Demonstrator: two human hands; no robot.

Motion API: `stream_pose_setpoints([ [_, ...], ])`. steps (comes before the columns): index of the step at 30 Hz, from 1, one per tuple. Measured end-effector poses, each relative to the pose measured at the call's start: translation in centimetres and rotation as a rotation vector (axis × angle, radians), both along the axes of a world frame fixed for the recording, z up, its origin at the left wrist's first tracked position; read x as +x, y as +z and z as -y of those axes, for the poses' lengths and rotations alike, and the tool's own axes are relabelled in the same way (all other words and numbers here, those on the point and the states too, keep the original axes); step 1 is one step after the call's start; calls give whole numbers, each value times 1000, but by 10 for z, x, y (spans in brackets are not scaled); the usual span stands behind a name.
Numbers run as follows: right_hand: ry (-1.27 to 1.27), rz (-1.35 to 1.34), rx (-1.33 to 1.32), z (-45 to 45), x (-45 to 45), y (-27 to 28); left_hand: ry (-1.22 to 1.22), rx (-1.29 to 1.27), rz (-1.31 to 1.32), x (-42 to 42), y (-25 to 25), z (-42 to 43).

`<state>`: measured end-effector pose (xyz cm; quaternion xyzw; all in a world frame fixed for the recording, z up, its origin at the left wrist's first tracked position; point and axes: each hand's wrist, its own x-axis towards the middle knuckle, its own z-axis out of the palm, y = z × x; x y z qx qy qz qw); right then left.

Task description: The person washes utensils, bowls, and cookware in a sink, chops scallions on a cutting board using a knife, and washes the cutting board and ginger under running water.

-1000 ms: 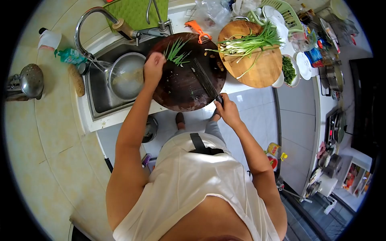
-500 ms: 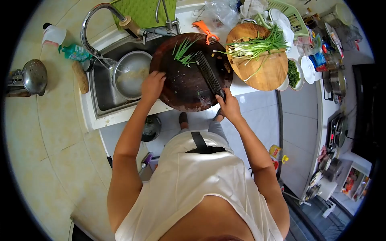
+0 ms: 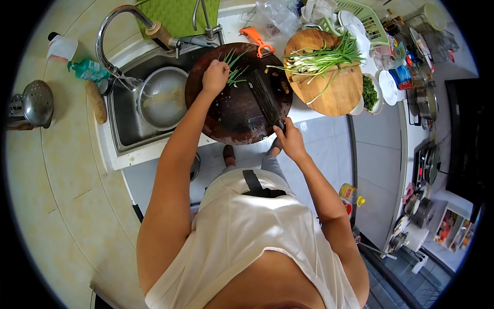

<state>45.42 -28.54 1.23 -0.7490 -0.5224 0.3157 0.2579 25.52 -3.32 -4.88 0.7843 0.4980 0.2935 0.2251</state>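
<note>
A round dark wooden chopping board (image 3: 226,121) lies across the sink's right edge. On its upper left, cut green onions (image 3: 235,74) lie in a loose bunch, and my left hand (image 3: 215,77) has its fingers curled on their left side. How much the fingers grip is partly hidden. My right hand (image 3: 289,139) is wrapped round the handle of a dark-bladed cleaver (image 3: 265,98), whose blade lies on the board pointing away from me. Small chopped bits are scattered over the board.
Left of the board, a metal bowl (image 3: 163,100) sits in the sink (image 3: 123,131) under a running faucet (image 3: 101,38). An orange peeler (image 3: 257,38) lies behind the board. To the right, a light round board (image 3: 334,98) carries whole green onions (image 3: 319,59), beside a bowl of chopped greens (image 3: 370,92).
My left hand has moved from the board's left rim up to the cut green onions. My right hand still holds the cleaver, almost in the same place.
</note>
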Motion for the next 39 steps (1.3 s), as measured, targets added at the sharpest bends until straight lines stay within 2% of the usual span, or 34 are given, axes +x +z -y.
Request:
stream_pose_setpoints([
  [2, 8, -13, -10, -2, 0, 1, 59, -57, 269, -17, 12, 7],
  [4, 24, -30, -24, -6, 1, 5, 64, -455, 524, -51, 38, 31],
  [6, 67, 21, -30, -10, 2, 5, -2, -261, -26, -103, 62, 61],
  [7, 87, 46, -32, -12, 3, 5, -7, -347, -452, -125, 75, 75],
  [9, 127, 91, -52, -16, 2, 0, 60, -407, -998, -173, 70, 105],
  [12, 146, 147, -65, -31, -5, 0, 178, -478, -1021, -188, 78, 111],
  [15, 158, 216, -14, -52, -18, -1, 201, -273, -726, -174, 47, 88],
  [17, 152, 228, 5, -63, -23, 3, 167, -266, -606, -123, 63, 71],
  [19, 145, 241, 22, -63, -23, 8, 160, -79, -376, -93, 32, 51],
  [21, 133, 251, 19, -56, -21, 9, 132, 8, -326, -59, 20, 32],
  [27, 51, 204, 2, -29, -4, 6, 199, -225, -461, 9, 23, -7],
  [28, 36, 184, -41, -26, -2, 4, 226, -164, -492, 14, 15, -11],
  [31, -2, 136, -34, -21, 1, 2, 136, -168, -385, 16, 0, -20],
  [37, -7, 65, -47, -21, 2, 0, -189, 22, -280, -3, -3, -12],
  [39, 2, 71, -2, -22, 3, -4, -191, 48, -165, -8, -4, -9],
])
